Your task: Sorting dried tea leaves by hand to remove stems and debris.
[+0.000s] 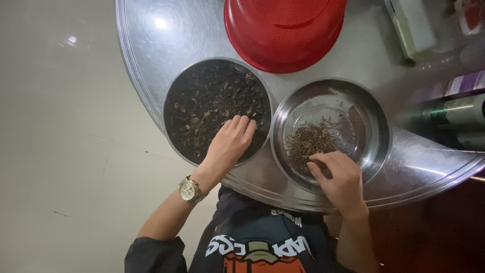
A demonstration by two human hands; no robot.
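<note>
- Here, the left hand (230, 144) rests in the dark bowl (174, 101) of dried bits, fingers curled loosely on the contents; whether they pinch anything I cannot tell.
- The right hand (341, 177) reaches into the steel bowl (376, 126), fingertips narrowed at the brown stems (308, 141).
- Both bowls sit side by side on the round metal table (146, 45), a red colander (283, 35) behind them.

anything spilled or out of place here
Nothing stands out. The dark leaves stay inside the left bowl, the stems in the right bowl, the left hand and right hand over them; the red colander sits upside down.
</note>
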